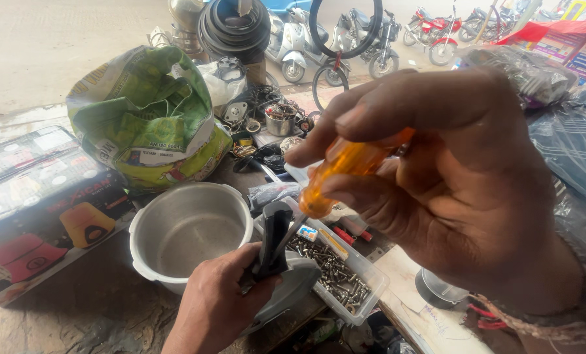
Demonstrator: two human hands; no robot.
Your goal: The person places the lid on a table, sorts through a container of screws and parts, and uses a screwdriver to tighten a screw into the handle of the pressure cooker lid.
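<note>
We are at the screw, mid-turn by the look of it: our right hand (pixel 450 177) is wrapped around the amber handle of a screwdriver (pixel 345 172), its thin shaft slanting down into the black handle (pixel 273 239) of a grey lid (pixel 293 288), and our left hand (pixel 217 305) is clamped around that black handle from below to steady it. We judge this to be the fastening or loosening of the handle's screw, though we cannot see the tip or the screw head, so which way it goes we cannot tell. The next move, as we read it, calls for the tip kept seated and the shaft held in line with the screw while the left hand braces the lid against twisting. We take the lid as our landmark. Just to its right, touching or nearly so, sits a clear plastic tray of screws (pixel 335 272) with a small blue-and-white label at its near end. Just left of the lid stands an open aluminium pot (pixel 188 229). Further left of the pot lies a flat printed carton (pixel 34 210), black and red with pictures of yellow and red appliances. Behind the pot, beyond the lid, slumps a crumpled green and white printed sack (pixel 142 118). Far up to the right of the lid, past our right hand, we see a bright red and yellow signboard (pixel 568 39) and parked motorbikes (pixel 365 36). The desk (pixel 96 301) under the lid is dark and worn.
</note>
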